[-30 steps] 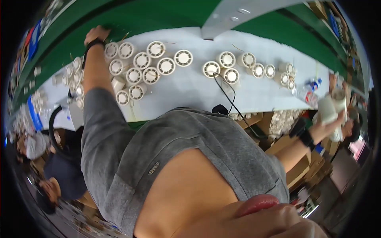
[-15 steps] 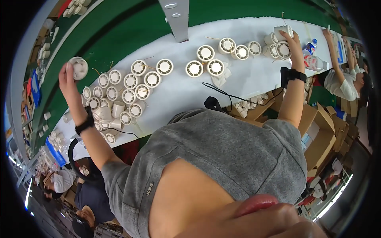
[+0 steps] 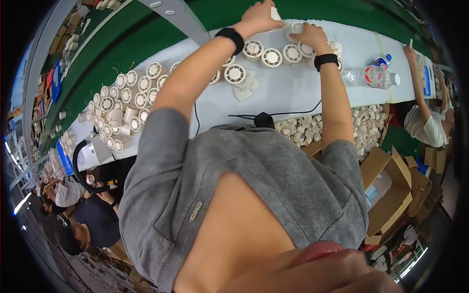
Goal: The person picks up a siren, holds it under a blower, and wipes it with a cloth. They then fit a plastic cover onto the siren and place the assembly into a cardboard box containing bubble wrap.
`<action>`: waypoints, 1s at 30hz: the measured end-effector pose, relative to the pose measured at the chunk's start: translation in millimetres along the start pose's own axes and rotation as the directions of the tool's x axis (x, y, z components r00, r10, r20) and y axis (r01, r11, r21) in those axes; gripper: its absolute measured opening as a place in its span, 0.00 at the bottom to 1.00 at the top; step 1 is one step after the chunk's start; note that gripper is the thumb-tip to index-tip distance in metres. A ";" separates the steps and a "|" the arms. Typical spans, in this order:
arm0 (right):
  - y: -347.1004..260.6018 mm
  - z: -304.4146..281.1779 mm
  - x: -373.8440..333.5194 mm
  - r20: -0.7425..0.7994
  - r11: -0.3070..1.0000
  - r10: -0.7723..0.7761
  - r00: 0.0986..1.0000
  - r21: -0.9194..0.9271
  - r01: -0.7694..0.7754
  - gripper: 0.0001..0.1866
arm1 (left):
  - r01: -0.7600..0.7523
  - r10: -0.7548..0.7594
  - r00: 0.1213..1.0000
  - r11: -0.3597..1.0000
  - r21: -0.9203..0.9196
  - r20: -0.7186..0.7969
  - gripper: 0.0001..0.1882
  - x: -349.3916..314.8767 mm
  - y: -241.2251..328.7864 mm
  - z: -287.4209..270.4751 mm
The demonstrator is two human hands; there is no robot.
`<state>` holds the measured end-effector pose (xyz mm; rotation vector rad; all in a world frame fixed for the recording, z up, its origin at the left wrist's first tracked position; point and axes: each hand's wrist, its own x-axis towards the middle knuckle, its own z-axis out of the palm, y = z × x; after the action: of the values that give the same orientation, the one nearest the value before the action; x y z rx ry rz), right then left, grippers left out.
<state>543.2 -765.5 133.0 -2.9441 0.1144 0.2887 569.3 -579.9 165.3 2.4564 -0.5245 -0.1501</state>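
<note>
My left hand (image 3: 258,18) is at the far edge of the white tabletop, closed on a white round part (image 3: 276,14) that its fingers partly cover. Just right of it, my right hand (image 3: 312,37) grips another white round part (image 3: 295,30) with its face tipped up. Below the two hands stands a row of white vented cylinders with slotted round tops (image 3: 271,57). One more vented cylinder (image 3: 235,73) sits beside a crumpled white tissue (image 3: 245,86). My left forearm hides some of the cylinders behind it.
Many similar cylinders (image 3: 140,99) crowd the left of the white table (image 3: 288,93). Clear bottles (image 3: 373,77) lie at right. A green belt (image 3: 146,34) runs behind, under a grey metal post (image 3: 181,19). White parts (image 3: 303,131) fill boxes below. Co-workers are at both sides.
My left hand has swung from the far left to the upper middle, beside my right hand. My right hand has moved left, off the stacked cylinders at right. The view has shifted somewhat.
</note>
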 end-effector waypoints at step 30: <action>-219.6 59.9 -93.9 0.207 0.542 -0.792 0.575 -0.196 0.817 0.31 | 0.138 -0.054 0.989 0.700 0.700 -0.141 0.33 -233.9 -165.7 -44.5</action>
<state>460.9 -533.5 131.6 -2.8245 -1.3839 0.3013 420.7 -339.7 98.8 3.2346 -0.4555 0.1926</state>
